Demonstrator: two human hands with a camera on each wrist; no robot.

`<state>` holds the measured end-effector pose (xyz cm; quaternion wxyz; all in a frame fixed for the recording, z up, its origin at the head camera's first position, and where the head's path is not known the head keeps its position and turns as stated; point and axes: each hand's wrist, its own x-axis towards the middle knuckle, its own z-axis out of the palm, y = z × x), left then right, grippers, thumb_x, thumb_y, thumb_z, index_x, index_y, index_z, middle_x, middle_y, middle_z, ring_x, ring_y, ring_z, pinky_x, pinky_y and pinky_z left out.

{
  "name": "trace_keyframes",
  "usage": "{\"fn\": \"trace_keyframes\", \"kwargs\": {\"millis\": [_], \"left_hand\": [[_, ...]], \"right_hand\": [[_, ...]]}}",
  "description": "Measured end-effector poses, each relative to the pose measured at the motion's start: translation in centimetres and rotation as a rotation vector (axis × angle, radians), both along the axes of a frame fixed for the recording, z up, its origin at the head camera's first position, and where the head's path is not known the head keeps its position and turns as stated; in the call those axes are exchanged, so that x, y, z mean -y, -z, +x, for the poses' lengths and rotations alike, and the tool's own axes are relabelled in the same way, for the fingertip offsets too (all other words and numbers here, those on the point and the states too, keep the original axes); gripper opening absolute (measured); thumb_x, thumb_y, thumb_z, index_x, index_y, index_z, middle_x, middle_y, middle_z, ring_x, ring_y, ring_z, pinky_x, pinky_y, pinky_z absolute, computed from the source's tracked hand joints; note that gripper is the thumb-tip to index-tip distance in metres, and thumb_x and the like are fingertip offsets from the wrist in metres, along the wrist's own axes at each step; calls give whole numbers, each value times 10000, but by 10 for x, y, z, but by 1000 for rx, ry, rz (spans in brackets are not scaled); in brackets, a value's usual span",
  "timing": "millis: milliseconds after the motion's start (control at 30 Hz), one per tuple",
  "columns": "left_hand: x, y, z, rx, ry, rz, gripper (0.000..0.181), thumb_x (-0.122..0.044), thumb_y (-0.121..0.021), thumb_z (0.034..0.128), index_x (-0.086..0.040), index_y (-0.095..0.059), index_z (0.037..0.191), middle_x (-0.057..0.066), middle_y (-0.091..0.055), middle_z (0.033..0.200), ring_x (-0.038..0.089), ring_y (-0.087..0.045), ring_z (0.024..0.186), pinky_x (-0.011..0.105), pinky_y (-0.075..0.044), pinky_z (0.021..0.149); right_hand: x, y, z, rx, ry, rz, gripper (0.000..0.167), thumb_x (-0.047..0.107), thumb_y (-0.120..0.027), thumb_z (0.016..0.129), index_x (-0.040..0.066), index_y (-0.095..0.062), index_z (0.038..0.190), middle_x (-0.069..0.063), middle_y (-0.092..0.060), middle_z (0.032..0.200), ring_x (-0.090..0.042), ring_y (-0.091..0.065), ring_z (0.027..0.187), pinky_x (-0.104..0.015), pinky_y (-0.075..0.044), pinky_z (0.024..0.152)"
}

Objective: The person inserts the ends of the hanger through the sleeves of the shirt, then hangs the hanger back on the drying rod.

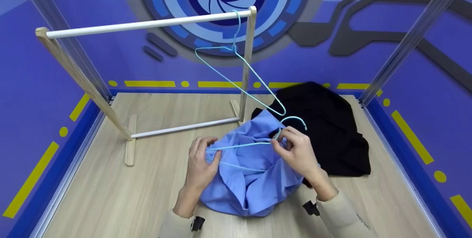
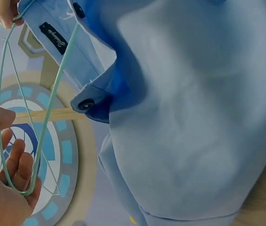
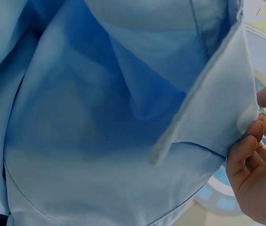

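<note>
A blue button-up shirt [image 1: 254, 193] lies bunched on the table in front of me. Its dark collar label [image 2: 53, 38] and a black button [image 2: 86, 104] show in the left wrist view. Across the shirt runs a light-green wire hanger [image 1: 239, 145], its hook pointing up and right. My left hand [image 1: 201, 164] holds the hanger's left end, fingers curled at the wire corner. At the hook's base, my right hand [image 1: 298, 149] pinches the hanger, close to the collar. The hanger's right end is hidden by cloth and hand.
Behind the shirt stands a clothes rack with wooden posts and a white top bar [image 1: 147, 26]. A second wire hanger [image 1: 260, 79] hangs from that bar's right end. A black garment [image 1: 332, 134] lies at right. Blue patterned panels [image 1: 405, 72] enclose the table [image 1: 110, 190].
</note>
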<state>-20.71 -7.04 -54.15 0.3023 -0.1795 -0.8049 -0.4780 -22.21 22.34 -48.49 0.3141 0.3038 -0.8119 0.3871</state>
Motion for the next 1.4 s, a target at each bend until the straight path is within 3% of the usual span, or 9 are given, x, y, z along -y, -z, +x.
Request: {"fn": "trace_keyframes", "kwargs": {"millis": [167,333,467,600,767,967,1200,1400], "left_hand": [[0,3,1,89,0,90,636,2,-812,830,3,-499,1383,137,-591,1103,260,-584,1010,404,-488,895],[0,4,3,259,-91,137,858,-115,-858,836,-30,-317,1498,119,-602,1090,282,-599,917,434,-498,811],[0,6,5,385,-143,70,745,-259,-848,867,-13,-380,1392,61,-636,979,283,-610,817,414,-478,727],[0,8,6,462,-79,37,603,-351,-806,904,-18,-465,1274,82,-621,923,287,-603,795,376,-467,707],[1,10,6,457,-22,-30,510,-357,-812,891,-22,-547,1170,96,-598,888,200,-551,757,344,-447,688],[1,11,8,407,20,-142,351,-316,-811,889,-28,-638,992,81,-612,878,162,-532,758,351,-464,686],[-1,13,9,398,69,-184,308,-313,-783,917,-38,-666,991,47,-612,845,162,-557,732,331,-476,679],[-4,14,11,402,59,-198,280,-272,-792,903,-32,-664,968,45,-610,819,150,-546,723,334,-479,680]], "right_hand": [[-1,0,0,-3,22,-16,233,20,-779,863,141,-616,750,35,-583,772,-35,-425,530,-174,-345,480],[-2,0,1,4,44,-45,243,21,-784,863,158,-622,743,29,-577,758,-50,-440,533,-178,-352,482],[-3,1,1,13,58,-60,238,24,-790,862,163,-634,748,16,-569,741,-64,-446,531,-178,-354,485],[-3,2,0,14,76,-74,253,13,-807,842,174,-638,744,9,-561,728,-74,-441,526,-178,-345,484],[-3,3,-1,-2,89,-86,271,-26,-825,809,159,-641,735,-3,-566,729,-84,-430,513,-185,-336,476],[-2,1,-1,-15,96,-91,267,-56,-820,792,126,-637,722,-23,-576,731,-98,-427,505,-185,-332,475],[-2,1,0,-12,93,-89,277,-64,-826,782,130,-639,721,-31,-574,725,-121,-441,500,-181,-334,479],[-1,1,1,-10,84,-88,262,-52,-824,797,118,-639,720,-49,-564,714,-138,-446,501,-176,-332,484]]}}
